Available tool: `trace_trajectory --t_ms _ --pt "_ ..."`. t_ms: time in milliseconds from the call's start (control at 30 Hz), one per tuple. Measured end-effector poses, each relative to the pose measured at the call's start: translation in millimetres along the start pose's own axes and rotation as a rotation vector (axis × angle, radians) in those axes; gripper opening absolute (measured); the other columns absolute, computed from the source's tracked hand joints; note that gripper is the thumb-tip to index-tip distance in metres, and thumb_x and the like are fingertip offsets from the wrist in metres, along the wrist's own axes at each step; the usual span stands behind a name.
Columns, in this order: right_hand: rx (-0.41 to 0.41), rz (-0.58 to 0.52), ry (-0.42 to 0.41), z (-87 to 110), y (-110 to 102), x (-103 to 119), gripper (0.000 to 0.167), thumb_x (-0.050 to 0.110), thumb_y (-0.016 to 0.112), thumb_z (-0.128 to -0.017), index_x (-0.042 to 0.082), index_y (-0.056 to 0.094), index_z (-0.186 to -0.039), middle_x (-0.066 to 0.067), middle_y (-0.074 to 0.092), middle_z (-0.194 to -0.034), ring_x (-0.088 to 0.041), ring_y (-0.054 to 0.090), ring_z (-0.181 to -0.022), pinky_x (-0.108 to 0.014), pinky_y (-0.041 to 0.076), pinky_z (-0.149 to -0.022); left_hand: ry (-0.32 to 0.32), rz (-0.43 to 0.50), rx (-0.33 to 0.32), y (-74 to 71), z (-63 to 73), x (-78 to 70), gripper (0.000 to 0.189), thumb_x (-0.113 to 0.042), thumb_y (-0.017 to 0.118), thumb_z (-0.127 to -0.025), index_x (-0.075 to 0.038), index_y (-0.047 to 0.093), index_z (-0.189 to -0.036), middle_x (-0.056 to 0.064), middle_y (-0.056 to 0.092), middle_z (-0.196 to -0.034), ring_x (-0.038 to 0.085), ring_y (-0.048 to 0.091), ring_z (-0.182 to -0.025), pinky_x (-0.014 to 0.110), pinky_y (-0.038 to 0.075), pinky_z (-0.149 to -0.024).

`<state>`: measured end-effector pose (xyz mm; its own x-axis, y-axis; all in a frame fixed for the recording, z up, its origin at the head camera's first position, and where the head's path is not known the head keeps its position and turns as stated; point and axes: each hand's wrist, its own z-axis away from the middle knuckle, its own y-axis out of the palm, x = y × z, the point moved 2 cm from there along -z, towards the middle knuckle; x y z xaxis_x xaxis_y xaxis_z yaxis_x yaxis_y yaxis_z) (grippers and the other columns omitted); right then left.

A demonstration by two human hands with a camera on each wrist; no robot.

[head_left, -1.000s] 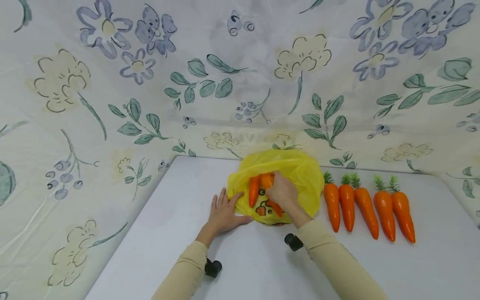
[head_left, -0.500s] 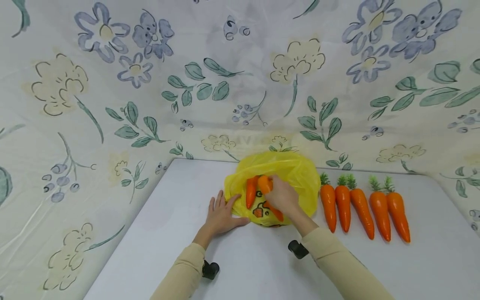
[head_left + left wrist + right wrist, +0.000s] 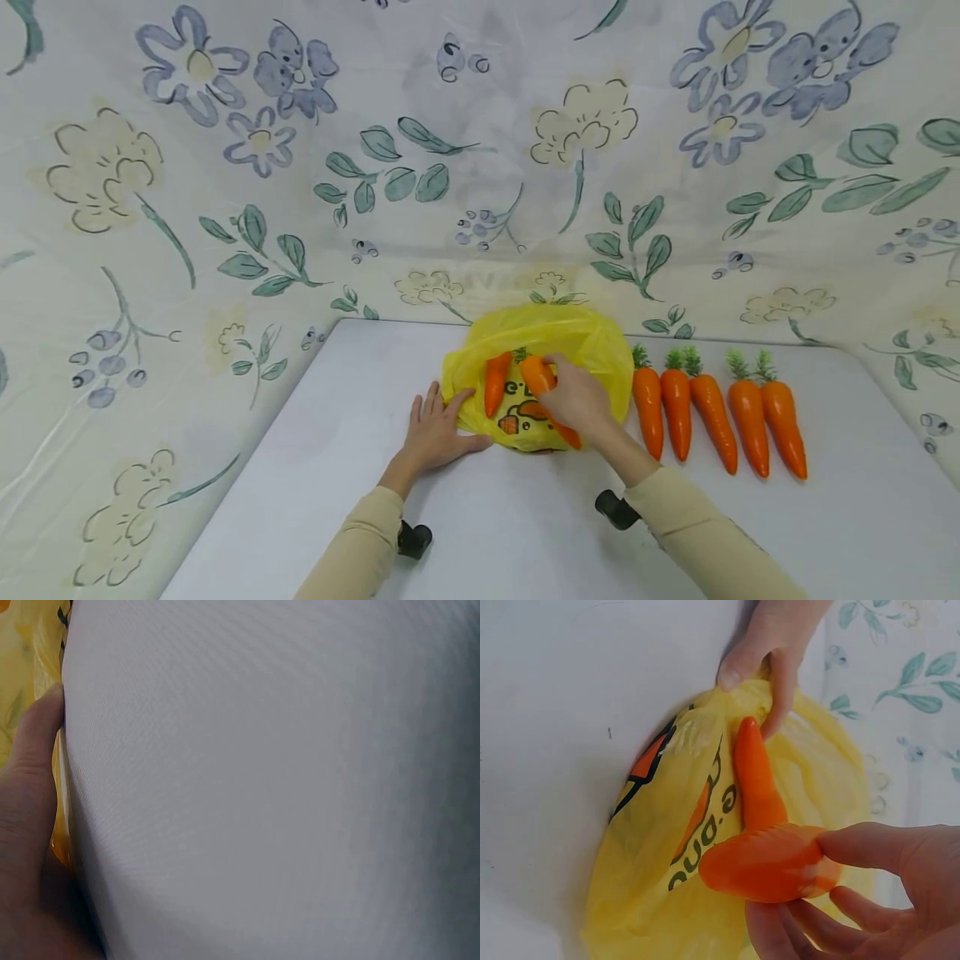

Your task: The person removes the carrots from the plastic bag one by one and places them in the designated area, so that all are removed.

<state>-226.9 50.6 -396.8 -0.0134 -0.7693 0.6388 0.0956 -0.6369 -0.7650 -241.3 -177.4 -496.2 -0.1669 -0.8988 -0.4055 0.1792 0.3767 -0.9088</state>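
My right hand [image 3: 576, 400] grips an orange carrot [image 3: 538, 375] over the mouth of a yellow plastic bag [image 3: 600, 333]. In the right wrist view the held carrot [image 3: 757, 862] lies between thumb and fingers, its far end hidden by the hand. Another carrot [image 3: 497, 383] rests inside the bag, with a bit of green top showing. My left hand [image 3: 435, 433] lies on the table at the bag's left edge, fingers straight and spread. Its thumb [image 3: 45, 724] and index finger touch the bag's rim. A cartoon print shows on the bag.
Several carrots with green tops, among them a nearest carrot [image 3: 647, 412] and a far-right carrot [image 3: 783, 425], lie in a row right of the bag on the white table [image 3: 517, 533]. A floral cloth [image 3: 480, 183] hangs behind and to the left.
My right hand has drawn the carrot slightly right and away from the carrot lying in the bag. The left hand keeps its place at the rim. The whole view has shifted a little.
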Motion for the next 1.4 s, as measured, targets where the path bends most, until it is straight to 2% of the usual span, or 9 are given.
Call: trace_trajectory --t_ms 267,433,767,1000,1233,1400 --pt "0.008 -0.001 0.0 9.7 -9 -7 0.058 0.012 0.067 -0.087 0.01 0.05 -0.142 -0.013 0.066 -0.117 -0.025 0.059 -0.087 -0.034 0.052 -0.073 -0.006 -0.007 0.003 1.1 -2.3 0.9 0.087 -0.062 0.066 -0.083 -0.021 0.035 -0.153 0.03 0.013 -0.16 0.041 0.0 -0.151 0.059 -0.003 -0.12" --pt "0.023 -0.025 0.01 17.2 -17 -11 0.06 0.012 0.067 -0.086 0.013 0.049 -0.144 -0.014 0.064 -0.121 -0.025 0.059 -0.088 -0.033 0.054 -0.071 -0.009 -0.019 0.008 1.0 -2.1 0.3 0.088 -0.063 0.065 -0.083 -0.021 0.033 -0.154 0.03 0.012 -0.161 0.041 0.0 -0.151 0.059 -0.003 -0.12" --pt "0.029 0.011 0.019 30.8 -39 -19 0.059 0.012 0.063 -0.087 0.013 0.048 -0.145 -0.018 0.064 -0.126 -0.025 0.062 -0.082 -0.033 0.053 -0.067 -0.008 0.002 0.006 -1.0 -0.2 -1.2 0.088 -0.061 0.067 -0.083 -0.019 0.034 -0.153 0.031 0.012 -0.161 0.041 -0.001 -0.151 0.059 -0.004 -0.119" --pt "0.019 0.028 0.013 42.3 -55 -38 0.058 0.013 0.062 -0.088 0.011 0.048 -0.144 -0.022 0.063 -0.127 -0.023 0.061 -0.072 -0.033 0.052 -0.064 0.004 0.006 0.009 -2.7 -0.3 -3.5 0.087 -0.061 0.067 -0.084 -0.019 0.035 -0.153 0.031 0.012 -0.16 0.042 0.0 -0.151 0.059 -0.003 -0.12" --pt "-0.024 0.031 0.008 50.5 -69 -55 0.057 0.014 0.063 -0.088 0.007 0.047 -0.143 -0.024 0.063 -0.126 -0.029 0.065 -0.089 -0.038 0.056 -0.073 0.007 0.03 0.01 -2.6 -0.3 -2.8 0.089 -0.06 0.067 -0.083 -0.017 0.034 -0.153 0.032 0.01 -0.16 0.042 -0.002 -0.151 0.058 -0.005 -0.119" --pt "-0.037 -0.001 -0.004 56.1 -80 -61 0.058 0.012 0.062 -0.089 0.005 0.046 -0.144 -0.026 0.061 -0.128 -0.031 0.064 -0.092 -0.041 0.057 -0.076 0.009 0.037 0.006 -1.6 0.6 -0.4 0.09 -0.061 0.067 -0.082 -0.016 0.034 -0.153 0.032 0.01 -0.16 0.042 -0.003 -0.151 0.058 -0.007 -0.119"
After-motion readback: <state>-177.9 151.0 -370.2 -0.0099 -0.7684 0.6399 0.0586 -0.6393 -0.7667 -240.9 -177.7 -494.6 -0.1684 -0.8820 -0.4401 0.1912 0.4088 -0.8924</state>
